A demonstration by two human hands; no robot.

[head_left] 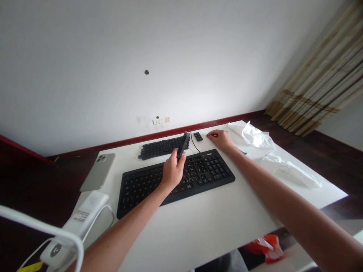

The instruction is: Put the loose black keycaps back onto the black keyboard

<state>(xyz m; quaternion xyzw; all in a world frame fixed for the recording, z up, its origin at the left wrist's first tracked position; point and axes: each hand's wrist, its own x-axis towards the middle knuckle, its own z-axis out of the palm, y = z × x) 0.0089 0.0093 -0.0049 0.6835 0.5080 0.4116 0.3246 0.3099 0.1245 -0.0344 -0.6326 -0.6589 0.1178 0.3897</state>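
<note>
A large black keyboard lies on the white table, bare of keycaps over much of its left and middle, with keycaps in place at the right. Behind it keycaps are laid out in rows, and a small block of keycaps sits further right. My left hand is above the keyboard, wrapped round a thin black slab tilted upright; its kind is not clear. At the table's back, my right hand pinches a tiny dark piece, maybe a keycap, near the tabletop.
Crumpled white plastic lies at the right, with more of it nearer me. At the left are a phone and a white power strip with cables. A wall with sockets stands behind. A red bag shows below the table edge.
</note>
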